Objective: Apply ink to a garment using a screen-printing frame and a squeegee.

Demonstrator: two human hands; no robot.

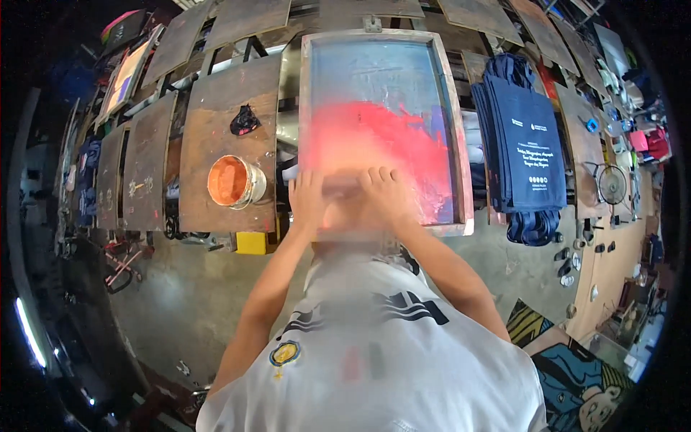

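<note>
A wooden-framed printing screen (437, 72) lies in front of me, its blue-grey mesh smeared with pink and red ink over the lower part. My left hand (306, 198) and my right hand (383, 193) grip a squeegee (342, 186), a blurred horizontal bar spanning the lower half of the screen, fingers curled over its top. The blade's contact with the mesh is hidden. On the board to the left stands a white bucket of orange ink (234, 180), with a crumpled black item (244, 119) above it.
Several wooden boards (201, 86) surround the screen. Navy tote bags (522, 173) are stacked at the right, beside a round wire-guarded object (610, 183). A yellow object (251, 243) sits under the left board. Concrete floor (180, 302) shows below, with footwear (566, 265) at the right.
</note>
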